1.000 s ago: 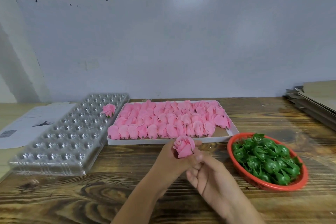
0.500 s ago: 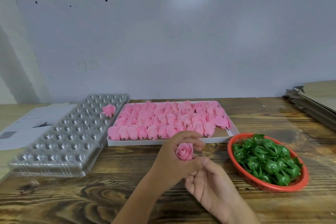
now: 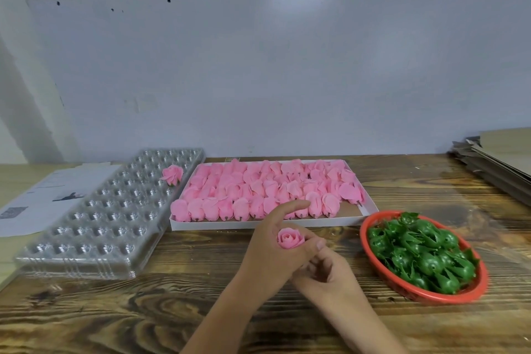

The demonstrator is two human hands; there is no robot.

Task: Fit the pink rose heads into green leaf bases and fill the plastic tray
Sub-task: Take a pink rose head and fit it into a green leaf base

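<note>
Pink rose head (image 3: 290, 238) sits gripped in left hand (image 3: 273, 253) fingers (image 3: 311, 246).

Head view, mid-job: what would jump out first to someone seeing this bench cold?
The white shallow box packed with pink rose heads at the centre back of the wooden table, and the red oval basket of green leaf bases to its right. In front, the left hand grips a single pink rose above the right hand. The clear plastic cavity tray on the left holds one finished rose.
</note>
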